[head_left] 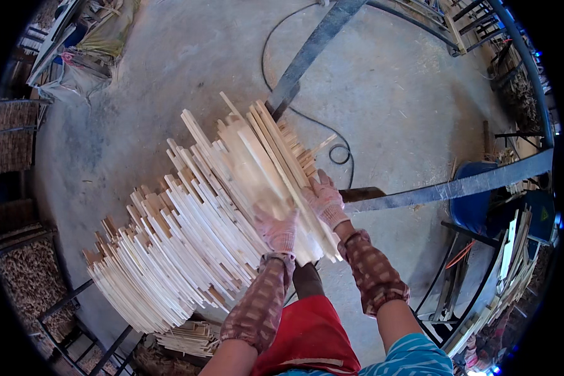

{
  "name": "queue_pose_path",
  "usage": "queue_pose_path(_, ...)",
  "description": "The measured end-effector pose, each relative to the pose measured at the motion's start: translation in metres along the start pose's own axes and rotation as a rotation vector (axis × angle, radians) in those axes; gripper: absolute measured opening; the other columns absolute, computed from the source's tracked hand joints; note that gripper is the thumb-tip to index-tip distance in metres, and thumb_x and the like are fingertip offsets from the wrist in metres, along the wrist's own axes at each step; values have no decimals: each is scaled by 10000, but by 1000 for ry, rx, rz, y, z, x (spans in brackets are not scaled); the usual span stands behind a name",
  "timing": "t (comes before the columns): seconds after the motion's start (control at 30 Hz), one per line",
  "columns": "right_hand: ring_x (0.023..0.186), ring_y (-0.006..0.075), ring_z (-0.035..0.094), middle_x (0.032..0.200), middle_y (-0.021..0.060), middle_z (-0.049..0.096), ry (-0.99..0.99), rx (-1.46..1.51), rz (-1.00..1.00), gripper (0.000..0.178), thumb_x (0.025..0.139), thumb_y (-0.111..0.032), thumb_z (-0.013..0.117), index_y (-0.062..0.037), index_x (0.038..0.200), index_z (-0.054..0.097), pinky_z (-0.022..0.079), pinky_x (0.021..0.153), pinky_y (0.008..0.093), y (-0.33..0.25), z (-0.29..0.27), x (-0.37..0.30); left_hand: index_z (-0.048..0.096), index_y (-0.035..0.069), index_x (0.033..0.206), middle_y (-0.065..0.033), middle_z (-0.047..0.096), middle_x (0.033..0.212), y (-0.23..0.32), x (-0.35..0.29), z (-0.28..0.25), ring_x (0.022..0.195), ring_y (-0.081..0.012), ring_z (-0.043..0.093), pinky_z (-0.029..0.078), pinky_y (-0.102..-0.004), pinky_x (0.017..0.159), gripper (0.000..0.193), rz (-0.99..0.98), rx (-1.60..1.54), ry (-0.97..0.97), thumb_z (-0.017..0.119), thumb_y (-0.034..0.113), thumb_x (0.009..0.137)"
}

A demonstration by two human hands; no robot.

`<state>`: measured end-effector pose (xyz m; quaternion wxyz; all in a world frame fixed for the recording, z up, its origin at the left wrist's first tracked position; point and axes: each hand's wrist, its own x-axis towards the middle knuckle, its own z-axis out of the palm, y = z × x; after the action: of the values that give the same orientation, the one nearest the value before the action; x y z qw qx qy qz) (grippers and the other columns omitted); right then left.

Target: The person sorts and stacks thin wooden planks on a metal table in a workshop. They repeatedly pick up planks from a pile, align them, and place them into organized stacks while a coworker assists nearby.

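A person in pale knit gloves and brown patterned sleeve covers [375, 266] works at a long row of wooden strips [169, 244], packed side by side and fanning from the lower left to the middle of a workshop view. The left hand [276, 230], blurred, lies against the pale strips near the row's right end, thumb apart from the fingers; whether it grips any cannot be told. The right hand [325, 199] touches the outer side of that end, fingers extended beside a few browner strips [279, 144]; its hold, too, is unclear. The strips end at uneven lengths along their far edge, and what bears them is mostly hidden. Shorter pieces [299, 149] show just past the browner ones. Two metal bars [316, 53] spread outward beyond the row, and a dark cable [265, 66] loops across the concrete floor [194, 56]. A red apron [307, 338] shows below the hands, a blue container [472, 203] stands at right, and more wooden strips lie bundled [183, 338] at lower left.
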<state>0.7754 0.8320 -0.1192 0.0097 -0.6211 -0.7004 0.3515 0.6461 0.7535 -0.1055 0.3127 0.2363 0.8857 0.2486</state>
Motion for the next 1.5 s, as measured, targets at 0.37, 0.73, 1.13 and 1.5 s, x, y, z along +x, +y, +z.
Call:
queue_pose_path(0.37, 1302, 370, 524, 1463, 227, 481, -2, -55, 104, 861, 903, -617, 538, -6, 1484, 363, 428, 1081, 432, 5, 21, 15, 210, -10, 1540, -343, 388, 1478, 5, 36, 34, 1349, -475, 435, 389, -509, 1116, 1159, -303, 61, -35, 843, 508, 720)
queue_pose_path(0.73, 1244, 351, 560, 1392, 215, 531, 154, -94, 80, 765, 896, -561, 596, -22, 1414, 434, 476, 1002, 445, 0, 3, 0, 37, -21, 1570, -360, 361, 1489, -3, 43, 39, 1370, -468, 419, 369, -490, 1142, 1341, -228, 65, -86, 855, 564, 683)
queue_pose_path(1.13, 1162, 409, 623, 1231, 222, 665, -199, 491, 901, 568, 905, -511, 558, -67, 1252, 632, 504, 966, 502, 102, 141, -435, 325, 4, 1549, -177, 404, 1538, -121, 25, 6, 1368, -277, 425, 344, -383, 1153, 789, 16, 52, -757, 661, 391, 950)
queue_pose_path(1.5, 969, 326, 705, 1034, 169, 737, 77, 907, 1465, 459, 861, -507, 654, -102, 1040, 772, 540, 825, 454, 32, 316, -702, 582, 200, 803, 39, 534, 683, -148, -149, -74, 575, -133, 483, 391, -343, 488, 157, -99, 447, -1325, 635, 283, 925)
